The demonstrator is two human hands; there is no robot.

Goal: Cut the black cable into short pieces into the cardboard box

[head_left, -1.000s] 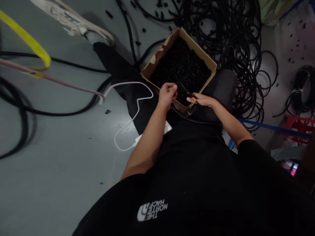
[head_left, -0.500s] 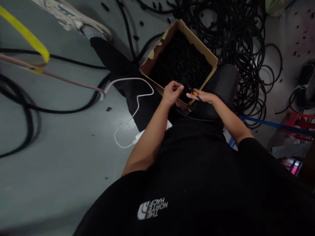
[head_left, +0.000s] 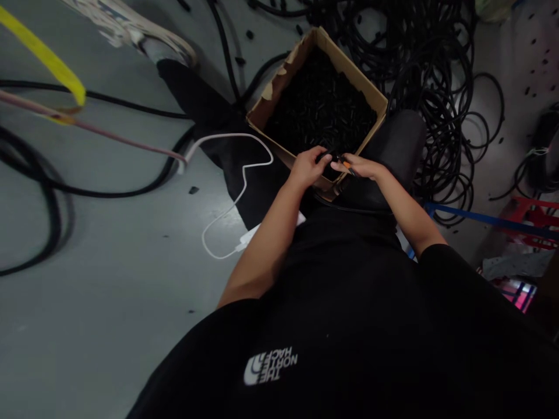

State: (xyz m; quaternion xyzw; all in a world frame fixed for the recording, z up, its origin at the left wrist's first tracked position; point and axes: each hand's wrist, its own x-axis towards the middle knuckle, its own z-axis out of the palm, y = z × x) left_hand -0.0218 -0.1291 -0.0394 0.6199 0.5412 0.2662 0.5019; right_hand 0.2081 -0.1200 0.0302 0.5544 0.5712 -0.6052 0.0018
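Over the near corner of an open cardboard box (head_left: 358, 80), my two hands are close together. The box holds many small black pieces (head_left: 323, 105). My left hand (head_left: 309, 167) is closed, thumb and fingers pinched on a small dark item that is too dim to make out. My right hand (head_left: 362, 167) is wrapped round a tool with orange-and-black handles (head_left: 348, 165), which looks like pliers or cutters. The tool's dark end points toward my left fingertips; its tip blends into the black pieces.
Tangled black cable (head_left: 437, 87) lies beyond the box on the right. A white cord (head_left: 244, 180) crosses my left trouser leg to a white device (head_left: 248, 235). A yellow strap (head_left: 43, 52) hangs at upper left. A red frame (head_left: 530, 215) stands far right.
My left hand has shifted slightly right, closer to the right hand and the tool. The right hand stays at the box corner, its grip on the tool unchanged.
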